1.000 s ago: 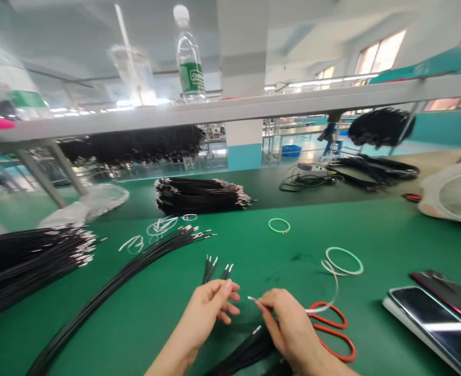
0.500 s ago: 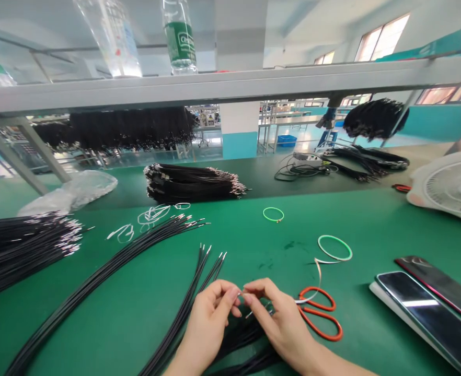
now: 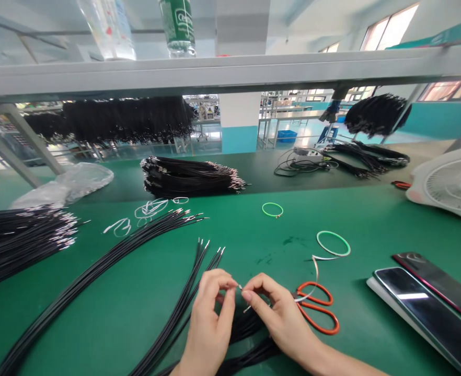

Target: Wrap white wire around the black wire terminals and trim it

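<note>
In the head view, my right hand (image 3: 279, 308) is closed in a pinch on a thin black cable, whose small pale end (image 3: 240, 286) pokes out between the hands. My left hand (image 3: 210, 310) is just left of that end, its fingers curved and its thumb slightly apart from them, appearing to hold nothing. Below both hands lie black cables (image 3: 250, 351), partly covered by them. Several more black cables with metal tips (image 3: 187, 303) run along the left side of my left hand. Orange-handled scissors (image 3: 320, 313) lie beside my right hand, their blades mostly hidden.
A longer cable bundle (image 3: 97, 271) crosses the green table (image 3: 230, 224) on the left. Green rings (image 3: 334, 243) and white string scraps (image 3: 150, 209) lie farther back. Phones (image 3: 422, 297) and a white fan (image 3: 450, 183) stand right. A shelf bar (image 3: 230, 70) spans above.
My left fingers have loosened from their pinch and drawn slightly away from the cable end, and that hand is raised a little. My right hand keeps its pinch. The view has tilted slightly down.
</note>
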A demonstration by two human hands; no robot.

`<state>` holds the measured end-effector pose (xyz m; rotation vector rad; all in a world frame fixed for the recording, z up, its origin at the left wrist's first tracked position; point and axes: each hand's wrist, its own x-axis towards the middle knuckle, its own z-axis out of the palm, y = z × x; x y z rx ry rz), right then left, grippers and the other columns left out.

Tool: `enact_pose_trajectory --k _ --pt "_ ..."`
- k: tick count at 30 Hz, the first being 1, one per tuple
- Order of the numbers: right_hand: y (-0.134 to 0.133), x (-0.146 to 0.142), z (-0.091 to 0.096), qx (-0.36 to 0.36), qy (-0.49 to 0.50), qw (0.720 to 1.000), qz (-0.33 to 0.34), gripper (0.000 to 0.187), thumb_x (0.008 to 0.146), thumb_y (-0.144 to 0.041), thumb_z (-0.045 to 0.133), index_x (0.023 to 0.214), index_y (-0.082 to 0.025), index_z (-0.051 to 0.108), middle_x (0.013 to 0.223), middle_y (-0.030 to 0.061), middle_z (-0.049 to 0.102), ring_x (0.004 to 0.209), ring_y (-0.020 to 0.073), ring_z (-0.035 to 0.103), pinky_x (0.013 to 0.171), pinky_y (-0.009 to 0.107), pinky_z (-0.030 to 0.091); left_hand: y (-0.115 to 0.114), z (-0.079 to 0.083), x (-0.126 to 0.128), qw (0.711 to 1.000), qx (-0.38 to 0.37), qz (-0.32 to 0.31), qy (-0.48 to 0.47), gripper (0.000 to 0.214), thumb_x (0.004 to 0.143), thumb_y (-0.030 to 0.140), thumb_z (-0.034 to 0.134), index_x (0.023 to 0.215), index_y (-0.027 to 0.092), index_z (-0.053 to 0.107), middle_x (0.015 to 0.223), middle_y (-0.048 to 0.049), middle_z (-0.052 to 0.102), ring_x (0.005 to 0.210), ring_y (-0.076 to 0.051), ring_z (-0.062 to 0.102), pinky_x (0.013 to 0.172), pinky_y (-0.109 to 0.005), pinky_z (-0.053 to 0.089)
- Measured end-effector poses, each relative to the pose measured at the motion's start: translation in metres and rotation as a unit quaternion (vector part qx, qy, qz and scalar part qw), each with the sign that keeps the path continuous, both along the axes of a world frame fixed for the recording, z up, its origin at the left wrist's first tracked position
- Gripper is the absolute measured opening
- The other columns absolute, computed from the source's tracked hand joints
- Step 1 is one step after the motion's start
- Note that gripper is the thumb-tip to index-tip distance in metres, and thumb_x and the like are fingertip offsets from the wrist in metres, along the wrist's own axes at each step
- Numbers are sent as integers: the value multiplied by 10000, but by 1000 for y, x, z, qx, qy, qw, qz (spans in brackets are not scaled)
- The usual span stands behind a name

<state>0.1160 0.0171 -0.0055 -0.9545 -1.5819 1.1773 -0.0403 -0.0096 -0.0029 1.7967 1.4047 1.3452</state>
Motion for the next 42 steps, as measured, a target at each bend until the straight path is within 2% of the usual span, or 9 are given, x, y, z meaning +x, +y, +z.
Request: enact_pose_trajectory --k 2,4,15,18,23,28,33,37,42 --pt "0 0 -1 -2 3 1000 1 213 898 -349 576 849 -144 611 815 27 598 781 133 535 735 241 413 -3 1 0 995 81 25 59 127 918 168 479 1004 211 562 1033 -43 502 975 -124 510 802 -258 440" --pt "-1 0 -2 -3 8 1000 0 210 900 -346 573 851 -145 609 814 25 596 777 131 533 735 240 413 -4 3 0 990 104 29 91 166 897 155 520 1034 231 576 1007 -34 496 969 -123 500 812 -262 434" --pt "-1 0 -1 37 9 999 -13 147 903 -281 573 841 -156 619 834 22 606 798 123 556 750 227 419 1 2 -2 999 -13 -22 24 136 927 268 524 991 227 637 934 -10 574 842 -85 544 735 -213 443" --pt "-1 1 -3 47 15 999 -23 111 892 -264 589 937 -169 625 854 19 612 811 122 566 748 221 430 1 3 -1 1000 -15 -16 13 136 918 277 539 964 223 656 921 -10 596 829 -90 552 733 -218 447" --pt "1 1 -5 61 4 998 -3 213 901 -244 573 1093 -207 658 883 25 617 832 122 567 769 223 438 2 1 -2 999 29 -29 16 123 911 215 542 957 215 657 915 -12 623 851 -100 580 754 -228 465" --pt "0 0 -5 28 47 998 16 210 901 -256 570 1070 -217 687 916 43 614 836 127 576 756 226 453 2 -3 -6 983 146 -32 104 201 887 117 556 1021 242 639 936 19 662 869 -97 601 806 -251 457" --pt "-5 -4 -3 -50 102 993 25 221 864 -300 616 1045 -208 701 895 46 604 765 123 553 704 227 460 3 -3 -8 967 180 -19 180 258 890 91 531 1086 237 615 966 9 683 868 -111 630 805 -277 452" --pt "-5 -6 0 -74 109 991 31 228 845 -337 633 1009 -201 713 883 49 601 724 122 534 689 238 460 2 -1 -6 966 178 -14 188 190 888 118 544 1038 217 606 933 -10 683 834 -125 631 781 -290 457" --pt "-3 -4 -1 -68 103 992 13 214 844 -351 629 939 -183 720 877 58 604 756 139 552 701 248 458 0 0 -2 984 122 12 127 92 913 174 511 966 185 586 902 -33 651 864 -146 600 792 -304 455"
